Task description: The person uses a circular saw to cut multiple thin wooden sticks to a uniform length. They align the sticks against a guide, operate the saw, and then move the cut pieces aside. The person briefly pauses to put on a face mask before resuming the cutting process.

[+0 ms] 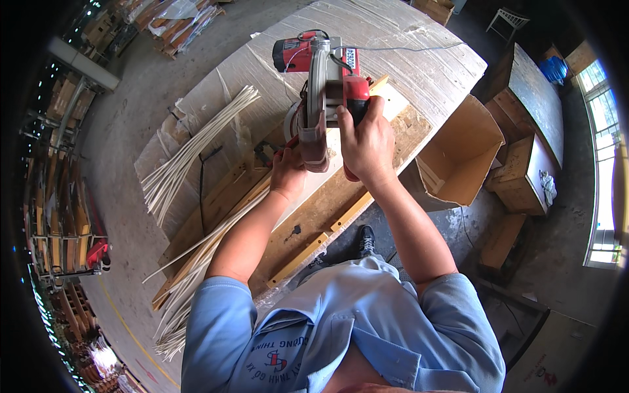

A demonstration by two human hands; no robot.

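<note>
A red and grey miter saw (pixel 319 98) stands on the worktable in front of me. My right hand (pixel 369 141) is closed around its black and red handle (pixel 356 97). To the left of the blade guard (pixel 316 144), low by the saw's base, is my left hand (pixel 288 173) with its fingers curled; what they grip is hidden. Long, thin pale wooden strips (pixel 216 229) run from the lower left up to that wrist. Another bundle of pale strips (pixel 196 150) lies farther left on the table's plastic-like covering.
An open cardboard box (pixel 462 157) stands against the table's right side. A yellowish wooden bar (pixel 304 255) with holes lies along the near edge. A grey cord (pixel 406 49) crosses the table's far side. Wooden cabinets (pixel 521 173) are at right, a loaded cart (pixel 62 236) at far left.
</note>
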